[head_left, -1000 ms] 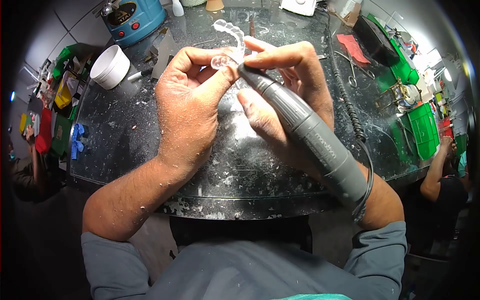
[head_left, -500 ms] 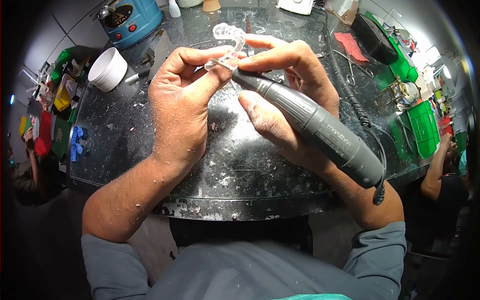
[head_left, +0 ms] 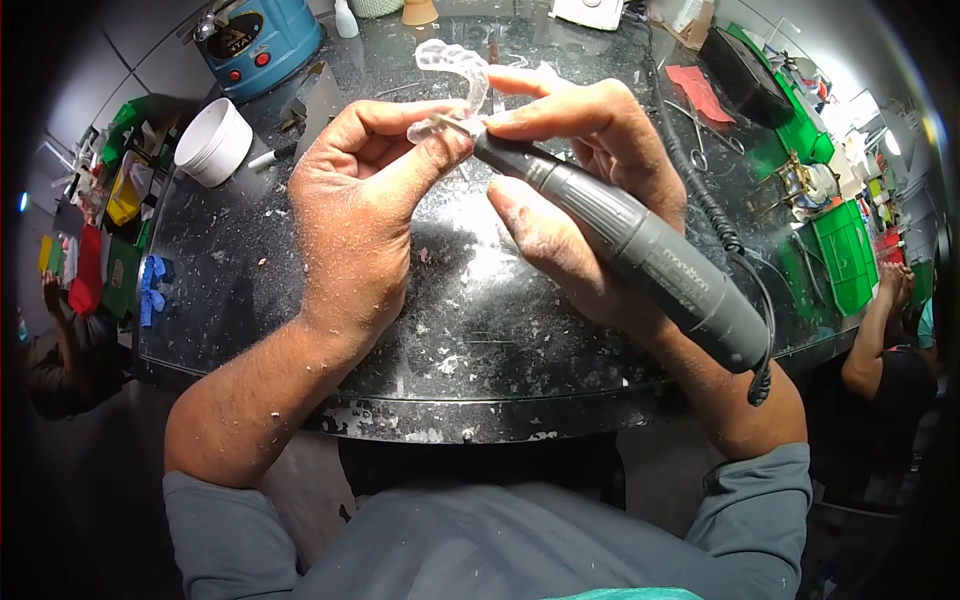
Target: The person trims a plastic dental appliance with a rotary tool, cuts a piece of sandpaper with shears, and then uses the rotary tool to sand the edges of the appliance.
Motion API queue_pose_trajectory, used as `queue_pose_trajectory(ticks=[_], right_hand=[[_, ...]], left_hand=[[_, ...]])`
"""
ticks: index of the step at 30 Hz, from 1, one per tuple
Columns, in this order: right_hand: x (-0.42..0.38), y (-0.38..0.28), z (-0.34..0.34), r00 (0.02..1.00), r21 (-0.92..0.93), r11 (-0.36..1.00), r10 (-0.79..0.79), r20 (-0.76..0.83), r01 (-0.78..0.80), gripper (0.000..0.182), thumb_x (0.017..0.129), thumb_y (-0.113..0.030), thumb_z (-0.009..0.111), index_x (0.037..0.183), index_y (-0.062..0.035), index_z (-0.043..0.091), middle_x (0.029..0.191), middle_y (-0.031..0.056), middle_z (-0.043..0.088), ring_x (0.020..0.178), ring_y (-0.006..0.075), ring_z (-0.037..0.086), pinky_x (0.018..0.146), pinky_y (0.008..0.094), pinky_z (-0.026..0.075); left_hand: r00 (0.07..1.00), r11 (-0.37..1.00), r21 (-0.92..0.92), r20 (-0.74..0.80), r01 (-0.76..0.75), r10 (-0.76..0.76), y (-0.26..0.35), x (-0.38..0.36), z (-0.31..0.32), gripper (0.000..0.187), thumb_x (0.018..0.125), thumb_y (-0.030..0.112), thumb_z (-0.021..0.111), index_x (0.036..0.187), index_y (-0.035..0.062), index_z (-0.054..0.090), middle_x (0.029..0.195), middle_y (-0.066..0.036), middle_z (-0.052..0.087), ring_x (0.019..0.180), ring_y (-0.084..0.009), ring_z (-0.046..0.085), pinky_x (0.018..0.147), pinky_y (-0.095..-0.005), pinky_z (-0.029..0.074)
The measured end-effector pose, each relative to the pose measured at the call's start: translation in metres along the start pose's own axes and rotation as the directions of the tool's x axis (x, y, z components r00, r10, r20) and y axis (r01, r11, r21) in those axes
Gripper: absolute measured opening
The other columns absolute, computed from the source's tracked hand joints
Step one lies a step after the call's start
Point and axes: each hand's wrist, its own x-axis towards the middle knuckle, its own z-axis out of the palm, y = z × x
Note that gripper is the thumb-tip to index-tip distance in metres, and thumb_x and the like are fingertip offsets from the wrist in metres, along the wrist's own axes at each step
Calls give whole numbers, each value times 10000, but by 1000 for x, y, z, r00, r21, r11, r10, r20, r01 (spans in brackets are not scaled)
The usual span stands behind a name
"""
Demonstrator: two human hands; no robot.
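A clear, arch-shaped dental splint (head_left: 452, 60) is pinched between the thumb and fingers of my left hand (head_left: 365, 180). My right hand (head_left: 610, 140) grips a dark grey rotary handpiece (head_left: 640, 240), its nose pointing up and left at the splint. The metal bit (head_left: 450, 124) lies across the lower end of the splint, beside my left thumb; whether it touches is hard to see. My right index finger is stretched close to the splint's right side. White dust speckles both hands and forearms.
A dusty black table (head_left: 450, 340) lies below. On its left stand a white tub (head_left: 214, 142), a marker (head_left: 268, 158) and a blue machine (head_left: 258, 45). Scissors (head_left: 705, 140), a red sheet (head_left: 700, 93), a coiled cord (head_left: 700, 190) and green bins (head_left: 846, 256) are right. Other people sit at both sides.
The splint has tilted slightly and shifted a little left and up. The handpiece and my right hand have moved slightly right. Both hands keep their holds.
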Motion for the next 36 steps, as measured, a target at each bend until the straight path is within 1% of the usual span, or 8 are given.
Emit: queue_pose_trajectory(ticks=[3,7,13,15,17,23,34,36], right_hand=[[1,-3,2,992,95,993,83,-95,-74,346,821,3,646,1140,20,513,1196,201,561,1248,278,514,1058,407,392],[1,-4,1,999,39,998,51,-5,-51,334,834,15,598,1147,15,481,1200,227,563,1237,272,523,1053,386,396],[0,-2,0,993,54,995,85,-77,-81,349,824,22,637,1147,22,505,1195,207,573,1242,275,522,1041,385,409],[1,-1,1,1000,42,999,-22,2,22,326,836,10,603,1141,23,488,1203,229,572,1220,262,535,1047,373,400],[2,-4,1,995,69,997,32,-91,-26,325,828,20,622,1133,19,509,1192,212,580,1230,267,531,1046,383,403],[1,-2,1,999,7,999,34,-15,-34,315,836,-1,592,1134,20,491,1195,229,573,1211,255,541,1048,380,399],[0,0,8,997,95,995,1,-81,7,384,785,57,624,1151,0,520,1104,120,549,1246,303,511,1031,420,407],[0,-2,7,998,-31,998,-52,-39,51,387,782,45,638,1150,3,527,1105,115,545,1253,313,500,1036,438,396]], left_hand=[[1000,1000,4,0,-15,15,1,0,2,122,870,-9,683,980,-35,638,972,-131,701,917,-154,677,885,-269,531],[1000,999,-40,10,21,-21,-1,-1,-1,123,873,-12,677,987,-36,637,967,-126,700,916,-151,677,878,-264,533],[1000,999,31,9,-20,19,0,0,2,99,878,-18,667,973,-30,645,947,-116,702,904,-146,676,861,-261,537],[1000,1000,-21,-4,-7,7,0,-1,0,102,870,-14,680,966,-27,649,939,-112,703,898,-141,676,854,-257,538],[1000,1000,1,-5,-3,3,1,0,2,107,866,-12,686,966,-26,649,939,-110,704,896,-137,675,853,-254,537],[1000,1000,-23,15,-9,9,1,-1,1,116,863,-10,691,968,-25,646,941,-103,703,890,-131,672,855,-256,536],[1000,1000,4,-3,-10,10,1,-2,2,116,872,-4,682,978,-26,640,944,-102,699,894,-128,667,856,-256,534],[999,1000,-21,33,-12,13,-2,-1,-4,109,878,-1,675,977,-26,638,945,-98,696,882,-127,665,846,-256,534]])
